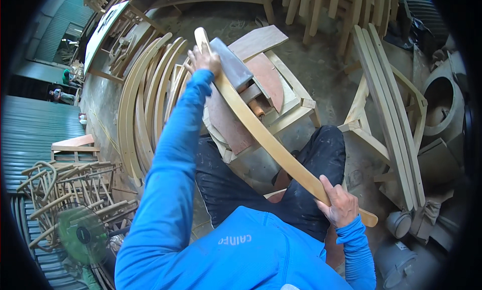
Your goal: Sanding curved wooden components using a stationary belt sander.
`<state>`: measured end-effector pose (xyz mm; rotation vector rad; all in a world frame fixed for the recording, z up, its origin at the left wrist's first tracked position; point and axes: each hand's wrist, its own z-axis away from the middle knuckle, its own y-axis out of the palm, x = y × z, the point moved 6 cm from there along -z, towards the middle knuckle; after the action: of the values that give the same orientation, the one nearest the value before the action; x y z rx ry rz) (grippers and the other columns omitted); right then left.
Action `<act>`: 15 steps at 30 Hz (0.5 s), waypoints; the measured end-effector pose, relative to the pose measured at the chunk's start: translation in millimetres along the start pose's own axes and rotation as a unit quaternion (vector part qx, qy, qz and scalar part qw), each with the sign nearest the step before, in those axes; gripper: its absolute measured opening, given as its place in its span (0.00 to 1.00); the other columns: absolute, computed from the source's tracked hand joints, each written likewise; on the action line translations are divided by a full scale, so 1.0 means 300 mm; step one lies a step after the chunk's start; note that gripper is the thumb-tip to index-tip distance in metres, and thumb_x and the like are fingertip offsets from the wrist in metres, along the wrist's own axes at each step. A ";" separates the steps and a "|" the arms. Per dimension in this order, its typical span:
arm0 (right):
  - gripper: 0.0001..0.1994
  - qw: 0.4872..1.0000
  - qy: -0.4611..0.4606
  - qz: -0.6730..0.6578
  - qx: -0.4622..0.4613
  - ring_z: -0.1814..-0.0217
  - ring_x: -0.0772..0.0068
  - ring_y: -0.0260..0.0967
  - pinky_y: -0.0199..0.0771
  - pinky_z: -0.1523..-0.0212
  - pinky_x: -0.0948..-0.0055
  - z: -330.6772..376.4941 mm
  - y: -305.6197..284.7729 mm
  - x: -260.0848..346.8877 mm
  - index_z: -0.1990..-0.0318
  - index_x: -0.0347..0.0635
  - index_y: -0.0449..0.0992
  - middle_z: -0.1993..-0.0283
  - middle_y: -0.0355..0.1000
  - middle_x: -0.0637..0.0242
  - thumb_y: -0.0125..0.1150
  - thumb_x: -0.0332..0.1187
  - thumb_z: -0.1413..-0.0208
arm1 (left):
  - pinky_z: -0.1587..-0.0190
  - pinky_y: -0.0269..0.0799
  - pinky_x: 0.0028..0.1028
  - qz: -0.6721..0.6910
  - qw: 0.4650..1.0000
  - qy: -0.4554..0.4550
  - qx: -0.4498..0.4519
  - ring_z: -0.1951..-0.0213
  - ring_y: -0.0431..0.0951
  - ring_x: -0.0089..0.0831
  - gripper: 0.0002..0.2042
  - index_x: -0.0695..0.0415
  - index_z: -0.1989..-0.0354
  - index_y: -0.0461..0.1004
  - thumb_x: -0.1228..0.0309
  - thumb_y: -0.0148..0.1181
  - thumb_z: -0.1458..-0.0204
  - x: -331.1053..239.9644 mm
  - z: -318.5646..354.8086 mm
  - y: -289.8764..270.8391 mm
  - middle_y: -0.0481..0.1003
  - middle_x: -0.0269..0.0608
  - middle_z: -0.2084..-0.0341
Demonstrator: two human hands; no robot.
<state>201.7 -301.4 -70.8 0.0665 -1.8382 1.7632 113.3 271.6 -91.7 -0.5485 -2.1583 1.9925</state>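
Observation:
A long, gently curved wooden slat (261, 134) lies slantwise in front of me, from the far left down to the near right. My left hand (205, 62) is closed over it near its far end, fingers across the wood. Close to the near end, my right hand (339, 204) grips the slat with the thumb on top; its other fingers are partly hidden. Beside my left hand a grey rectangular block (232, 65) rests on a low wooden stand (288, 116). An orange-brown rounded piece (256, 108) shows just right of the slat.
Several curved wooden parts (131, 109) are stacked on the left. To the right, long straight bars (389, 114) lean on a wooden frame (357, 106). A green fan (83, 233) stands at the lower left by stacked chair frames (47, 189). Buckets (396, 262) sit at the lower right.

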 end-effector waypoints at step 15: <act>0.42 0.996 -0.067 -0.065 0.005 0.67 0.57 0.73 0.75 0.64 0.58 0.096 -0.035 -0.044 0.31 0.45 0.69 0.66 0.72 0.61 0.79 0.37 0.59 | 0.25 0.27 0.66 0.040 0.999 -0.004 0.018 0.21 0.37 0.55 0.38 0.50 0.21 0.48 0.54 0.47 0.40 -0.117 0.306 -0.024 0.47 0.56 0.23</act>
<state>206.3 -334.0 -65.8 0.3089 -1.8726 1.7138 112.2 173.2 -89.6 -0.6306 -2.1331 2.0734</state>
